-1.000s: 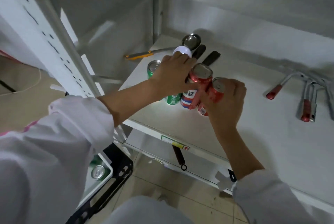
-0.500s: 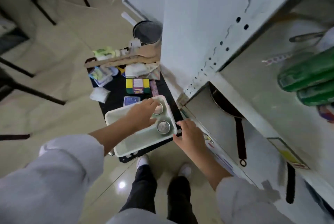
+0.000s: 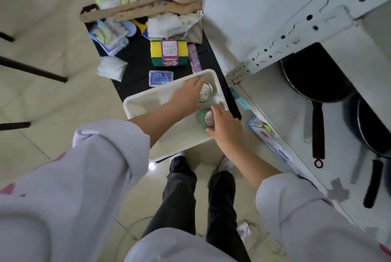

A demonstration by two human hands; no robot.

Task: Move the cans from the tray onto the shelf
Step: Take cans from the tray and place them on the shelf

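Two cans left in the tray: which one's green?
The nearer can, under the right hand; the farther can by the left hand looks silver.

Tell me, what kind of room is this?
Probably a storeroom or test room set up like a kitchen. A white metal shelf rack holds frying pans, and sponges and wooden spoons clutter a low black stand beside a white tray of cans.

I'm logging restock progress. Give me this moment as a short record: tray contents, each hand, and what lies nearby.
tray: white tray on a low black cart, two cans standing upright in it
far can: silver top, left hand reaching onto it
near can: green can, right hand closing on it
grip: neither can lifted yet
nearby: sponge pack; pans on the lower shelf
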